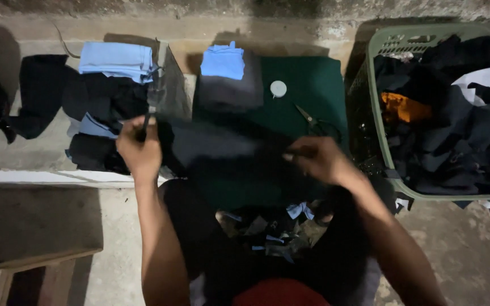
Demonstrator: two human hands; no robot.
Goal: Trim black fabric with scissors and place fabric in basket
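Dark cloth (222,148) lies stretched flat across the green mat (313,85), on the worktop (24,153), between both hands. Left hand (138,148) pinches the cloth's left edge, fingers closed tight on it. Right hand (319,160) pinches the right edge, fingers likewise closed on the fabric.

Handling, as a judgement: the cloth looks thin, light and limp, with no stiffness of its own. It sags wherever unsupported. Hold it at opposite edges or corners and keep it taut; a single mid-panel grip would bunch it.

Beyond the cloth on the mat: scissors (308,118), a small white disc (278,88), a folded blue piece (222,61). Right of the mat stands a green basket (382,113) of dark garments. Left of the mat lie folded stacks (109,90). Offcuts (273,226) lie below the mat's near edge.
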